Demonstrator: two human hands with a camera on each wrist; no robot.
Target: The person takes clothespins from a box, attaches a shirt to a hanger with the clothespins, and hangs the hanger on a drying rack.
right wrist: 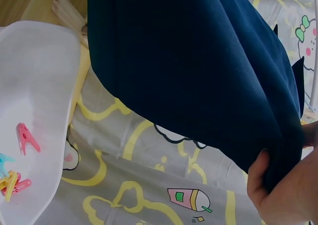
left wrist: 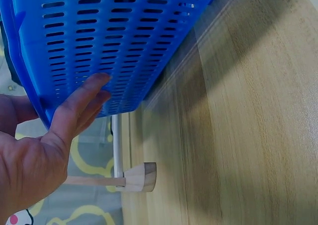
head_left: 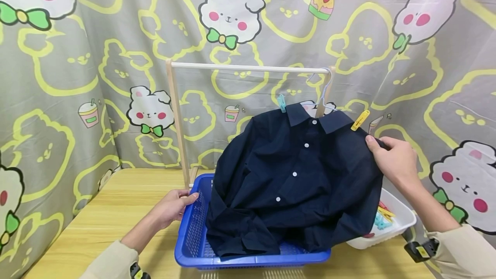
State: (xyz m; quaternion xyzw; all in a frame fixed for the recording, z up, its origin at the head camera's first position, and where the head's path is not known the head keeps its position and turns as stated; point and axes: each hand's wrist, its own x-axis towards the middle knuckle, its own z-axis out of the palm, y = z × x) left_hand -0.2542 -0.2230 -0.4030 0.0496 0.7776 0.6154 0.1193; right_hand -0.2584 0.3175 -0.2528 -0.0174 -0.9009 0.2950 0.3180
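A dark navy shirt [head_left: 310, 171] with white buttons hangs from a thin wire hanger [head_left: 324, 94] hooked on the rack's bar, its lower part and sleeve lying in a blue basket [head_left: 228, 262]. My right hand [head_left: 397, 160] pinches the shirt's shoulder at the right; the right wrist view shows fingers and thumb on the cloth [right wrist: 198, 76]. A yellow clothespin [head_left: 360, 120] grips the shirt beside the collar, and a teal clothespin [head_left: 281, 103] sits on the other shoulder. My left hand [head_left: 174, 206] grips the basket's left rim, thumb on top, fingers against the slotted outer wall [left wrist: 119, 41].
Behind the basket stands a wooden rack with a white bar [head_left: 248, 68]. To the right, a white tub [head_left: 403, 223] contains several coloured clothespins [head_left: 382, 216]. A patterned curtain [head_left: 116, 33] surrounds the wooden table [head_left: 108, 210].
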